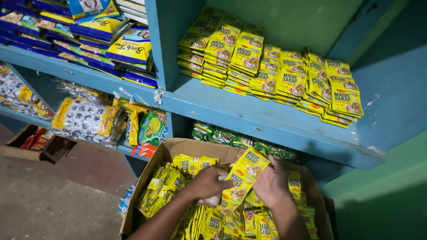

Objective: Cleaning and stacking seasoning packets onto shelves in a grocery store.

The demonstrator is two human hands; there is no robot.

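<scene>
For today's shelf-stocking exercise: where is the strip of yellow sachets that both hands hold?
In the head view, the strip of yellow sachets is low at centre, between the left hand and right hand, above the open cardboard box.

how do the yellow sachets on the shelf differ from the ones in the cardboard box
The shelf sachets lie flat in neat overlapping rows; the box sachets are a loose jumble, many on edge. The shelf sachets sit untouched, while both hands, left hand and right hand, hold a strip from the box. Both are the same yellow packets.
</scene>
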